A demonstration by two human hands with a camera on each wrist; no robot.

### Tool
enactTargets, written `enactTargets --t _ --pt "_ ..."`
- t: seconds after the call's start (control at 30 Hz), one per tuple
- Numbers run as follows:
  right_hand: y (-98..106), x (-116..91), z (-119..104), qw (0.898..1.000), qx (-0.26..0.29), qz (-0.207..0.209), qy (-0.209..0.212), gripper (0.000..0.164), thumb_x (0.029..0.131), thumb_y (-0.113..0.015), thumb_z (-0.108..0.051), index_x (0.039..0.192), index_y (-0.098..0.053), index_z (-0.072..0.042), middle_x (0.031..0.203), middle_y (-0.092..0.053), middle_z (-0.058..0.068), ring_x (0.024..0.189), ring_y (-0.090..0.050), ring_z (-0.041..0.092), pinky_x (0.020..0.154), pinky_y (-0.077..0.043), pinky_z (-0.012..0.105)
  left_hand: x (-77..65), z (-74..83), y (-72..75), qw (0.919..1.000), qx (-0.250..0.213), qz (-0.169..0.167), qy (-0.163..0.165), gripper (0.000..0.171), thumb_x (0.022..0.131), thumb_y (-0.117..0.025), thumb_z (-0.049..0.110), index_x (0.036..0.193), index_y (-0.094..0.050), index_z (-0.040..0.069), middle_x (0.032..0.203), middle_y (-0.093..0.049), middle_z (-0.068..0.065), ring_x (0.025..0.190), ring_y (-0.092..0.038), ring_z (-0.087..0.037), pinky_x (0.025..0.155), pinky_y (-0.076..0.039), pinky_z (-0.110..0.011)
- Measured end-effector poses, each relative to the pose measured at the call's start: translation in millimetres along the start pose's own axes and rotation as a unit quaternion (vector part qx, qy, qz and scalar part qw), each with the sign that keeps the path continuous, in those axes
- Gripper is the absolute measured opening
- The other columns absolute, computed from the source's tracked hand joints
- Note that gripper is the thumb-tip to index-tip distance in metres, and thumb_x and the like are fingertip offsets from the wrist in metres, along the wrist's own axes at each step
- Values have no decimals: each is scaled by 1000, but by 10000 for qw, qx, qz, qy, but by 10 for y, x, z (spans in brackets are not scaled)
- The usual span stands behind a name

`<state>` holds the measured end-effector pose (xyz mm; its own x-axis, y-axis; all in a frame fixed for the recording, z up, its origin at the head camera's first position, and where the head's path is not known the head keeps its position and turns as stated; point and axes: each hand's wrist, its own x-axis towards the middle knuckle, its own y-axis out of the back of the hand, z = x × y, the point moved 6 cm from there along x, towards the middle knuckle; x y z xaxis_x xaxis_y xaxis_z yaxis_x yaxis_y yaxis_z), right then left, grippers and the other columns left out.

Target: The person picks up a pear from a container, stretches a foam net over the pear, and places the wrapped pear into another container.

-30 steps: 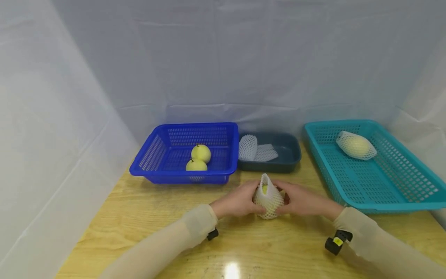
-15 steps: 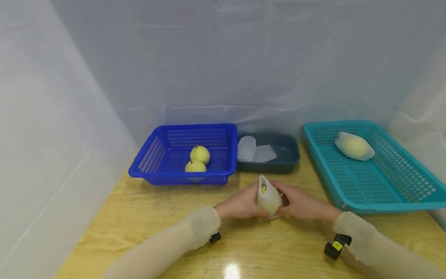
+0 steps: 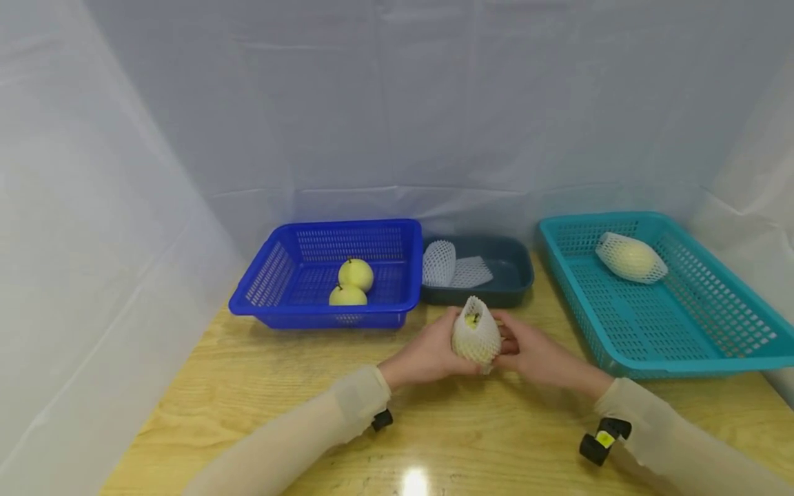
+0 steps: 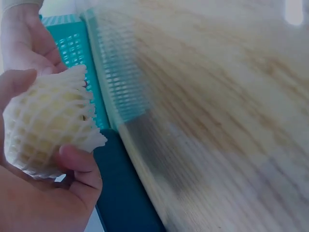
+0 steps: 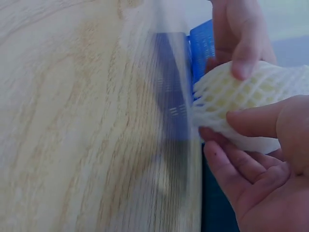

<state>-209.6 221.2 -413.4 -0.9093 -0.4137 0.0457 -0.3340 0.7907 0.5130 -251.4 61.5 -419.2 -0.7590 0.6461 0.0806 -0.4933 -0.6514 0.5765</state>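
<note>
A yellow pear in a white foam net sleeve is held just above the wooden table, in the middle of the head view. Its stem shows through the open top of the sleeve, which points up. My left hand grips the netted pear from the left, thumb in front. From the right, my right hand holds the lower part of the net; in the right wrist view its thumb presses the mesh and its fingers lie beneath. The left wrist view shows the net's loose, jagged edge between the hands.
A blue basket with two bare pears stands at the back left. Beside it, a dark green tray contains foam nets. On the right, a teal basket holds another netted pear.
The netted pear tilted, then came upright again and rose slightly off the table. My left hand moved up with it, and my right hand's fingers shifted along its right side.
</note>
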Motion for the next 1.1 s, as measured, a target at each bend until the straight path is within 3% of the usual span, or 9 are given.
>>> enactTargets --t 0.2,0.4,0.6,0.8,0.93,1.1 --pt "1 4 -47 9997 176 2 173 76 91 -71 0 153 -27 3 133 -57 33 107 -69 29 85 -58 28 10 30 67 9992 -379 47 96 79 70 -88 27 135 -46 9 113 -64 -3 96 -63 -12 82 -55 -27" --pt "12 13 -49 9997 23 24 243 80 89 -74 -3 154 -27 1 130 -59 29 100 -70 16 84 -58 29 -9 80 100 9985 -532 10 103 78 73 -86 26 136 -45 7 115 -63 -6 99 -62 -14 84 -54 -28" --pt "62 -2 -131 9983 -445 -172 323 81 91 -76 -22 155 -30 -3 126 -63 19 99 -68 18 80 -59 33 -44 81 119 9975 -653 -110 229 87 75 -84 27 147 -38 9 120 -64 -5 102 -62 -12 88 -54 -28" --pt "166 -34 -216 9946 -1031 29 118 67 96 -68 -34 151 -41 -6 122 -63 10 100 -62 19 75 -56 31 -61 142 151 9906 -1345 -249 77 88 78 -81 21 152 -33 10 128 -60 -11 109 -61 -17 95 -53 -31" --pt "162 -26 -231 9971 -740 101 152 68 94 -72 -31 149 -43 -3 126 -63 13 109 -63 26 82 -58 33 -74 157 165 9875 -1540 -303 131 86 79 -80 19 151 -34 10 127 -60 -12 108 -61 -17 92 -53 -30" --pt "110 -8 -201 9994 136 156 272 73 91 -76 -20 149 -37 0 141 -53 23 127 -56 39 95 -56 36 -95 179 161 9823 -1816 -356 294 81 82 -78 18 149 -34 10 116 -60 -9 89 -59 -15 64 -51 -32"
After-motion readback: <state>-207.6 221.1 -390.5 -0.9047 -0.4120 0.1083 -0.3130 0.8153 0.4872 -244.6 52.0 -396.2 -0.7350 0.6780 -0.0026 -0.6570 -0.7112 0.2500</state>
